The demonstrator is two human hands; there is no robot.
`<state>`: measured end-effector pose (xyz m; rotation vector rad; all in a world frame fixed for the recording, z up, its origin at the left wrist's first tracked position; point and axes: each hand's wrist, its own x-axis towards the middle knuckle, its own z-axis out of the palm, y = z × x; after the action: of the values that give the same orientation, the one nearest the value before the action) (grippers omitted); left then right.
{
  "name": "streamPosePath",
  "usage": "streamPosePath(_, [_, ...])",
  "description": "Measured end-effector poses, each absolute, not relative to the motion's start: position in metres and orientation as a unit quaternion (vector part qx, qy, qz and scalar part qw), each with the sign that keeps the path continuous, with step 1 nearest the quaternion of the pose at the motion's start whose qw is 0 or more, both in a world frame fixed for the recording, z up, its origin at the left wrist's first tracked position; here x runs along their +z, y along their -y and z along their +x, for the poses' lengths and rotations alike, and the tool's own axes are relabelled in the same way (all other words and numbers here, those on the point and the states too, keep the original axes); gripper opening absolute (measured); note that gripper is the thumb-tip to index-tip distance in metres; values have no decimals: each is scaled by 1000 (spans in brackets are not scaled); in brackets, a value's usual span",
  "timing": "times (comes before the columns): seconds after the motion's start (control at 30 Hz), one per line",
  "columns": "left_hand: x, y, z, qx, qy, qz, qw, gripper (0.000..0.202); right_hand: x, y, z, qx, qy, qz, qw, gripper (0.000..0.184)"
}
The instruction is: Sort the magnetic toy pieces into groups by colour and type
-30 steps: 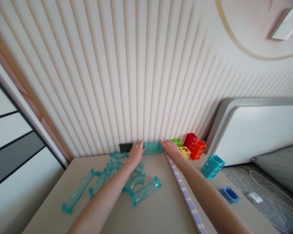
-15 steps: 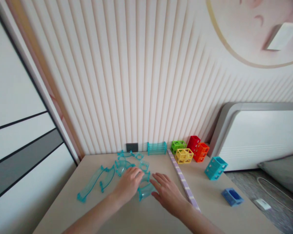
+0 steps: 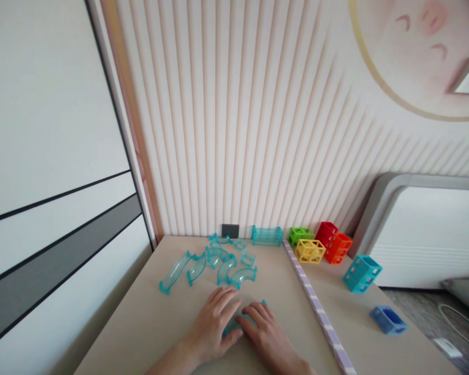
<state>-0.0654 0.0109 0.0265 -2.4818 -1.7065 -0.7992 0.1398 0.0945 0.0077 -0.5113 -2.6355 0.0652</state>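
Near the front of the table, a translucent teal track piece [image 3: 230,326] lies between my hands, mostly covered by them. My left hand [image 3: 214,325] is closed around its left end, thumb below and index finger above. Over its right part curl the fingers of my right hand [image 3: 264,330], and a teal tip pokes out past them. Just beyond my fingers, a curved teal track piece [image 3: 244,276] rests by another curved one [image 3: 225,269]. A long teal slide piece [image 3: 175,272] and a shorter curved piece [image 3: 196,269] lie farther left.
A purple-and-white striped strip [image 3: 316,304] runs down the table. Right of it stand green [image 3: 300,236], yellow [image 3: 310,251], red [image 3: 326,234], orange [image 3: 338,248], teal [image 3: 362,273] and blue [image 3: 389,320] blocks. A ribbed teal piece [image 3: 267,236] sits against the wall.
Both hands have drawn nearer the table's front edge and closer together, with a teal track piece now between them. The loose curved pieces are now uncovered. The view has turned left.
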Motion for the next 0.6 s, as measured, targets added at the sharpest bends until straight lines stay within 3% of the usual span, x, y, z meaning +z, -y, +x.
streamPosePath(0.1, [27,-2,-62,-260,575,-775,-38,37,19,-82,135,94,955,-184,210,49])
streamPosePath(0.23, [20,5,-64,-248,588,-768,-54,31,17,-81,134,118,937,-228,237,45])
streamPosePath(0.4, [28,1,-107,-270,615,-740,9,39,1,-90,142,111,921,-286,240,40])
streamPosePath(0.6, [24,-18,-187,-217,796,-560,80,28,-8,-93,147,157,908,-297,248,35])
